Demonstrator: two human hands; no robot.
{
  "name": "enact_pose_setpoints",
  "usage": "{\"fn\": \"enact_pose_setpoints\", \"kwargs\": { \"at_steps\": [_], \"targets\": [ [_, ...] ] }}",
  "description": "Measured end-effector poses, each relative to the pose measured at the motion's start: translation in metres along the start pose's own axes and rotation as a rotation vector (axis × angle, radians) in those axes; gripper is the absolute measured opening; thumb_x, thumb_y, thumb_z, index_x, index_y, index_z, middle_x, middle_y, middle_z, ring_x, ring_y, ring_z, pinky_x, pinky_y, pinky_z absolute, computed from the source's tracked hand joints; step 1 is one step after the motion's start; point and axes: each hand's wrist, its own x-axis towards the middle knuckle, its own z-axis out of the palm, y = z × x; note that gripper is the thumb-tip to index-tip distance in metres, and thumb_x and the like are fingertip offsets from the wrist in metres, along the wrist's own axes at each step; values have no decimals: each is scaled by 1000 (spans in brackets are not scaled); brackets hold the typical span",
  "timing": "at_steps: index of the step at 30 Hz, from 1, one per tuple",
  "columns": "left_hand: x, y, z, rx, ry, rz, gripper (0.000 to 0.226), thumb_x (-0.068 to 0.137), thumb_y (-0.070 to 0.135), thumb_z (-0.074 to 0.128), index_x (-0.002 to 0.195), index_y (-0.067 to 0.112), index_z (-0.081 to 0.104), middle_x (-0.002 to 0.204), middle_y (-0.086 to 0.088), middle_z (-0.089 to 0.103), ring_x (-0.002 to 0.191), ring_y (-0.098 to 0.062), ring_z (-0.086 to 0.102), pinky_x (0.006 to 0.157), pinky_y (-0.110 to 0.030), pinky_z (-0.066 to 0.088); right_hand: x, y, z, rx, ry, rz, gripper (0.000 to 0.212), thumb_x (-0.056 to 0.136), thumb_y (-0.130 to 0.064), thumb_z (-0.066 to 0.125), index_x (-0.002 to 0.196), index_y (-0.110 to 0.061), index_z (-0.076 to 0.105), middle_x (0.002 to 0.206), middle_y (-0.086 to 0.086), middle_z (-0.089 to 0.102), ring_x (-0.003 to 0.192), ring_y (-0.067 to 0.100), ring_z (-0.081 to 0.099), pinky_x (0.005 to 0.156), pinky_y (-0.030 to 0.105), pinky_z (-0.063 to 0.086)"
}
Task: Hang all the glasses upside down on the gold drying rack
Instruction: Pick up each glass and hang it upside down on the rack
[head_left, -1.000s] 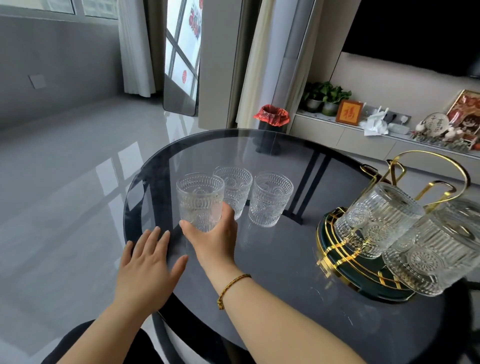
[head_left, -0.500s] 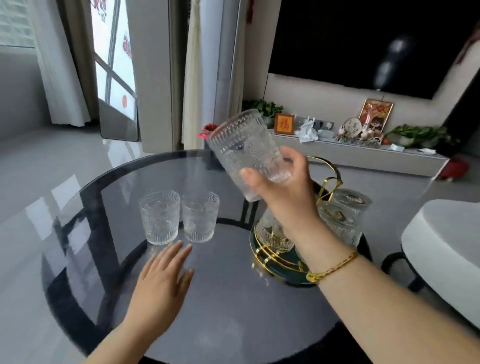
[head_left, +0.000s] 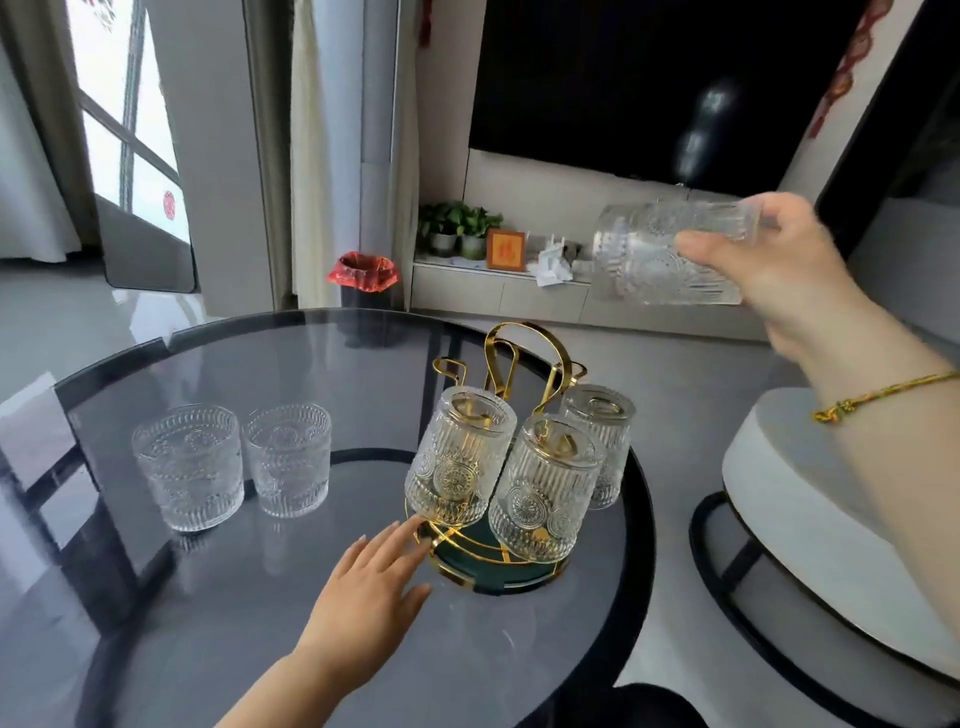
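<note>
Raising a glass (head_left: 660, 254) sideways in its closed grip, the right hand (head_left: 769, 265) hovers; left hand (head_left: 371, 587) lies flat, empty.

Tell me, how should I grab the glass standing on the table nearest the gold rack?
Take the upright glass around its ribbed side wall, about halfway up, thumb on one side and fingers opposite. Come from the near side: another glass stands close on its left and the gold rack on its right. It stands mouth up, so it probably needs turning over afterwards.
</note>
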Motion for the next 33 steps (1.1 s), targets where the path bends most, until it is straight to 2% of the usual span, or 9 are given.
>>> {"fn": "enact_pose_setpoints", "kwargs": {
  "at_steps": [1, 2, 5, 6, 8, 10, 16, 19, 33],
  "targets": [
    [0, 1, -2, 3, -41, -35, 84, 89, 54, -10, 104, 23, 66, 118, -1, 66, 99, -18, 66, 74, -40, 56, 7, 3, -3, -68, 0, -23, 49, 62, -36, 74, 98, -27, 41, 113, -1, 45, 108, 16, 43, 84, 29, 35],
    [-1, 1, -2, 39, -33, -32, 81, 91, 50, -9, 101, 25, 67, 115, 1, 67, 96, -16, 68, 69, -38, 57, 14, 5, -4, -116, -12, -41, 49, 62, -35, 74, 100, -26, 44, 113, -1, 45, 106, 14, 42, 83, 27, 34],
    [3, -3, 3, 136, -9, 3, 96, 75, 65, -23, 122, 27, 52, 141, 3, 40, 124, -14, 47, 99, -36, 42, 27, 9, 3, -273, -114, -52, 60, 62, -33, 75, 114, -19, 47, 118, 0, 44, 104, 12, 40, 83, 24, 31],
    [2, -2, 3, 140, 2, 10, 96, 76, 66, -22, 123, 26, 52, 141, 3, 41, 124, -15, 47, 98, -34, 43, 29, 10, 8, -340, -176, -53, 65, 63, -32, 75, 118, -18, 46, 120, 1, 44, 104, 12, 40, 84, 23, 29],
    [-1, 1, -2, 107, -59, -68, 82, 89, 54, -10, 112, 22, 62, 121, 1, 63, 103, -15, 64, 72, -35, 57, 29, 12, 20, -463, -306, -71, 70, 62, -32, 75, 123, -18, 42, 130, 5, 44, 109, 16, 40, 86, 25, 28],
    [-2, 1, -2, 113, -83, -64, 75, 93, 47, -5, 109, 22, 63, 111, 2, 70, 94, -15, 68, 62, -36, 57, 27, 16, 33, -527, -385, -74, 73, 62, -33, 75, 125, -20, 40, 137, 6, 40, 116, 19, 39, 87, 28, 29],
    [-1, 3, -3, 167, -80, -48, 74, 92, 48, -6, 111, 26, 62, 111, 4, 69, 94, -13, 68, 68, -33, 57, 30, 26, 60, -562, -460, -70, 75, 64, -32, 74, 127, -17, 37, 141, 8, 36, 125, 25, 36, 95, 30, 31],
    [0, 3, -3, 181, -61, -34, 73, 92, 49, -4, 111, 26, 62, 111, 3, 70, 94, -15, 68, 71, -34, 56, 30, 32, 70, -600, -510, -61, 73, 66, -31, 73, 127, -15, 37, 143, 9, 34, 126, 27, 35, 94, 29, 30],
    [6, 0, 2, 165, -41, -42, 73, 92, 52, -5, 111, 28, 62, 111, 3, 70, 92, -15, 69, 68, -35, 57, 16, 72, 109, -723, -689, 19, 78, 61, -34, 75, 126, -15, 36, 135, 11, 42, 124, 30, 36, 97, 39, 36]
  ]
}}
